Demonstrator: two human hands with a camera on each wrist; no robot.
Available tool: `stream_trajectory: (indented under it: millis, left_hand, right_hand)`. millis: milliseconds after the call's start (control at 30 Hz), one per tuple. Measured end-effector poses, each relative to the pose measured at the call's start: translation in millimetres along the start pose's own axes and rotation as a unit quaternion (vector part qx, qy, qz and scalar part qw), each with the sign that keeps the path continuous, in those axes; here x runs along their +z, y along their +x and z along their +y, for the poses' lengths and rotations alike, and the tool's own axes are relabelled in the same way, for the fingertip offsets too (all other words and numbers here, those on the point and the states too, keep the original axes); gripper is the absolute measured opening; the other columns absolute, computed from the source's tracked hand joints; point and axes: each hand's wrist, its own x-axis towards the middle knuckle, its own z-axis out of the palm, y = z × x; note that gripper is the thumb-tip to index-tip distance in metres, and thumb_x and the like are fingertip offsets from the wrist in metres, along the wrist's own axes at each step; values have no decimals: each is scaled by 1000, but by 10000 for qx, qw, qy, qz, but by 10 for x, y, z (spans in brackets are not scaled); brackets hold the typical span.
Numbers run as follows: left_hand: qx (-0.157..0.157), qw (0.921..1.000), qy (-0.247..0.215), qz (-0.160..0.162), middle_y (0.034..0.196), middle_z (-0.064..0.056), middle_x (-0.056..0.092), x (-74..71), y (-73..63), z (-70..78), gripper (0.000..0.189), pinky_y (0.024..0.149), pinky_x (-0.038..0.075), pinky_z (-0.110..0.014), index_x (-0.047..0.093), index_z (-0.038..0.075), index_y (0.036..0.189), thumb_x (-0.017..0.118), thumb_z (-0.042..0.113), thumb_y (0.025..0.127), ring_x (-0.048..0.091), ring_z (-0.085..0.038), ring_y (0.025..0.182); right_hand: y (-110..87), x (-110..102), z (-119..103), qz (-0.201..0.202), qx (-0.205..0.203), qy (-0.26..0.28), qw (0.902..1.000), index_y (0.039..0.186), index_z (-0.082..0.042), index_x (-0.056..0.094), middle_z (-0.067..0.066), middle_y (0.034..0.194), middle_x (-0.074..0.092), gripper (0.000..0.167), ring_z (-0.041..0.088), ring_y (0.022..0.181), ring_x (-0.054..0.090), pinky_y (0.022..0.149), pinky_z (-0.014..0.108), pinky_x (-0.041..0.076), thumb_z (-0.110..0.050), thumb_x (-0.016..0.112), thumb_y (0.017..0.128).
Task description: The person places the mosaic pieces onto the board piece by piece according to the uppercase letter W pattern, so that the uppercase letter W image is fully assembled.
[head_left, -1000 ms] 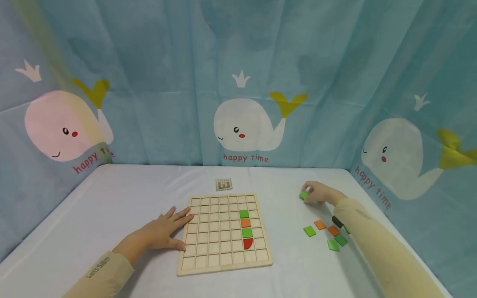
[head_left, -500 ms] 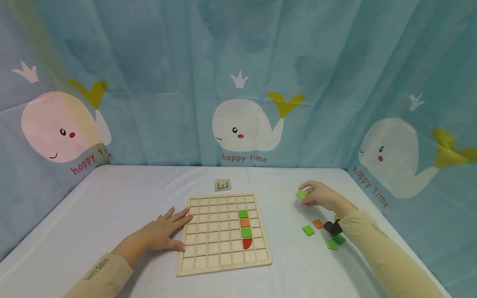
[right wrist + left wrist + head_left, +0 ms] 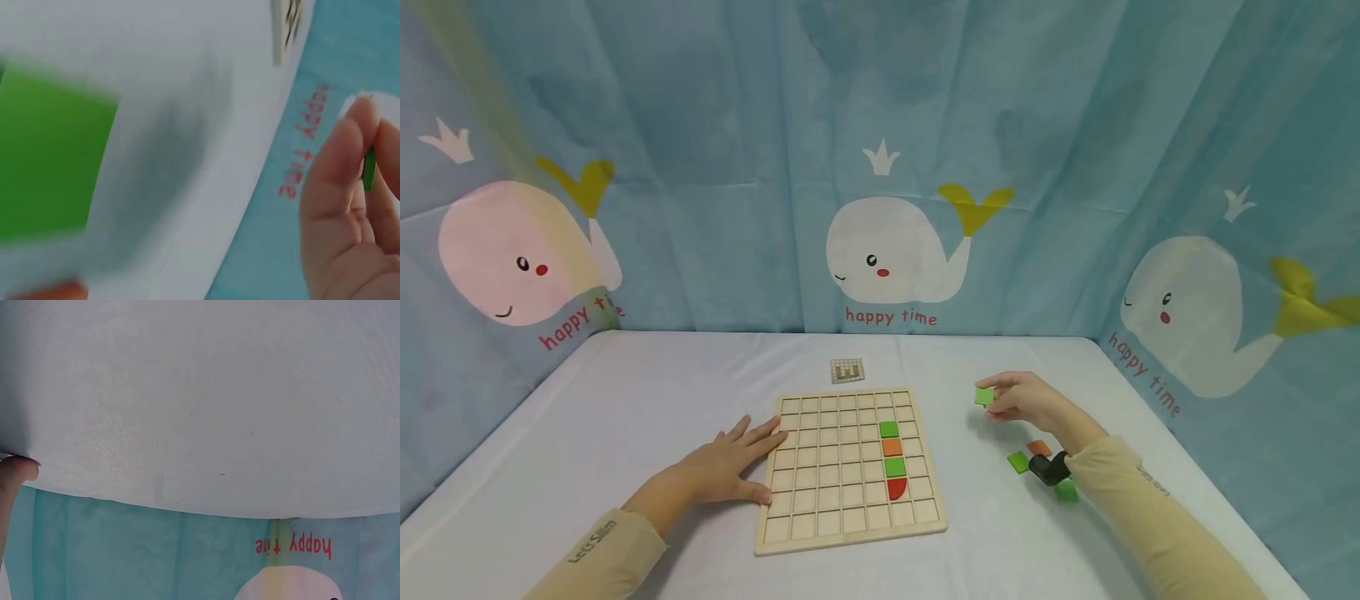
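Note:
A light green square tile (image 3: 984, 396) is pinched between the thumb and fingers of my right hand (image 3: 1028, 402), raised over the table to the right of the board. In the right wrist view the pinched tile (image 3: 369, 169) shows edge-on. My left hand (image 3: 722, 467) lies with spread, straight fingers on the left edge of the wooden grid board (image 3: 820, 542). One column of the board bears a green tile (image 3: 889, 429), an orange tile (image 3: 892, 447), another green tile (image 3: 895, 467) and a red rounded piece (image 3: 897, 488).
Below my right wrist lie a green tile (image 3: 1018, 462), an orange tile (image 3: 1039, 448) and a darker green tile (image 3: 1066, 490); the wrist camera (image 3: 1048, 468) partly covers that group. Behind the board sits a small patterned card (image 3: 847, 371). A whale-print curtain (image 3: 737, 208) encloses the table.
My right hand has lifted the light green tile from the table and moved left with it, towards the board. My left hand stays on the board's edge.

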Motion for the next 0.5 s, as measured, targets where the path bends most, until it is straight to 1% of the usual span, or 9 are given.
stream_trajectory:
  millis: [200,333,500]
  left_hand:
    - [1,10000,-31,4,159,-14,21,-3,-9,4,97,103,19,-74,36,10,151,62,67,77,13,-54,140]
    - [-17,10000,-62,-6,159,-14,21,-6,-10,12,97,103,19,-73,36,10,151,63,67,77,13,-54,140]
    - [-32,10000,-64,-19,159,-15,21,-14,-11,17,97,103,19,-73,36,9,151,64,66,77,13,-54,140]
  right_hand:
    - [-47,196,-28,5,-201,176,9996,136,12,48,7,82,63,50,15,74,64,71,28,55,6,61,88]
    - [-68,280,-54,-48,-323,266,9991,137,14,45,5,81,64,51,13,71,62,68,26,53,4,60,89]
    - [-86,369,-80,-281,-447,444,9976,137,18,40,6,79,66,51,12,70,62,69,26,54,2,59,92]
